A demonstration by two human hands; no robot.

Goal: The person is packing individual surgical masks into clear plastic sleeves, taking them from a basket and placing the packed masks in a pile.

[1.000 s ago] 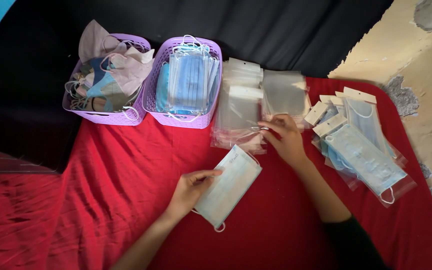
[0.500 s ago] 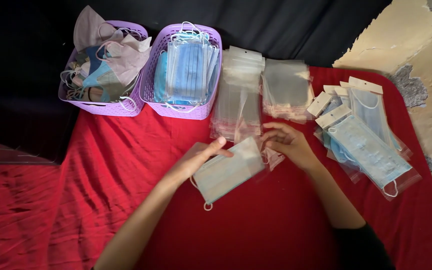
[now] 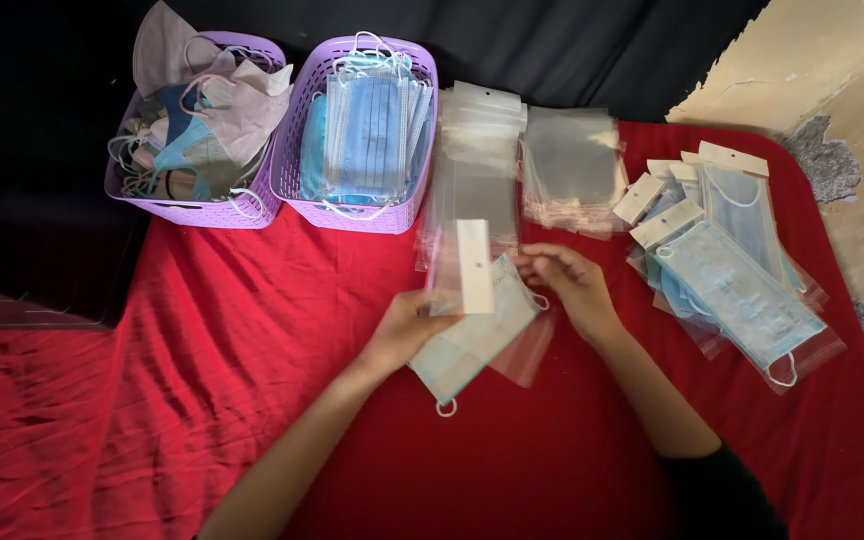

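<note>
Head: pale blue mask (image 3: 472, 345) w/ clear bag (image 3: 474, 268), hands (image 3: 407, 325) holding both

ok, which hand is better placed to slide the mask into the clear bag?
Probably the left hand: it already grips the blue mask. The right hand pinches the clear bag at its edge by the white header, so it suits holding the bag steady.
</note>
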